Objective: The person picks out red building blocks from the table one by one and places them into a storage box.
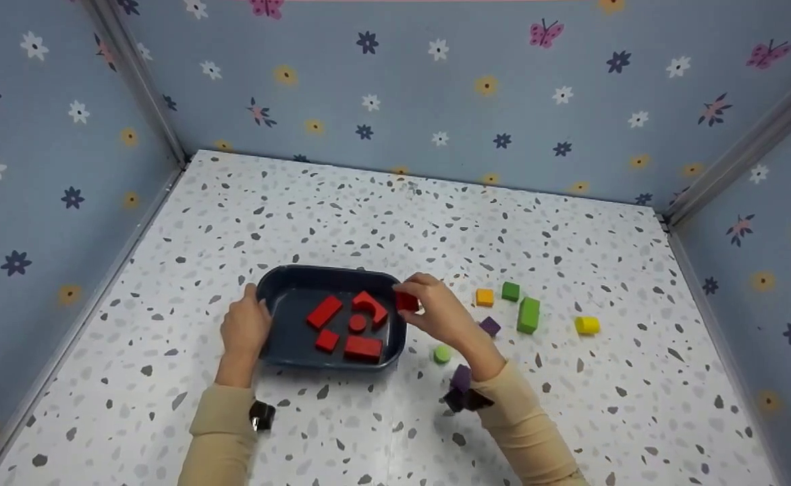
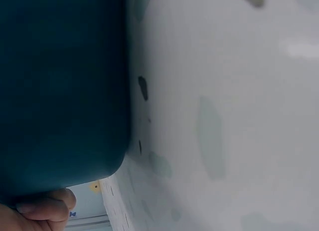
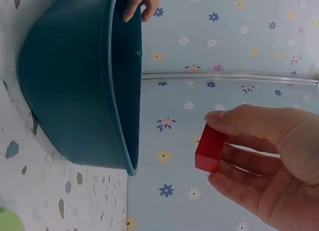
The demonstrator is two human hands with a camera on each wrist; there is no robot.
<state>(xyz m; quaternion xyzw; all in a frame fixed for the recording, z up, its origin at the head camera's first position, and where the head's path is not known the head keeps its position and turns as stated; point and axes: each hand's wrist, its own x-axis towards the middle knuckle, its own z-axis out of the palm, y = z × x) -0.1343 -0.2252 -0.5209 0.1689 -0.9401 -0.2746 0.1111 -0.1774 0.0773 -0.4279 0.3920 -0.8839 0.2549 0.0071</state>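
My left hand grips the left rim of a dark blue basin, thumb on the inner side. In the left wrist view its curled fingers show at the basin's edge. Between thumb and fingers, my right hand pinches a red block just by the basin's right rim; the right wrist view shows the block apart from the rim. Inside the basin lie several red blocks: an arch, a round one, a small cube and two oblong ones, including the nearer oblong block.
Right of the basin lie an orange block, a green cube, a long green block, a yellow cylinder, a light green cylinder and purple blocks, one a purple cube. Flowered walls enclose the speckled surface.
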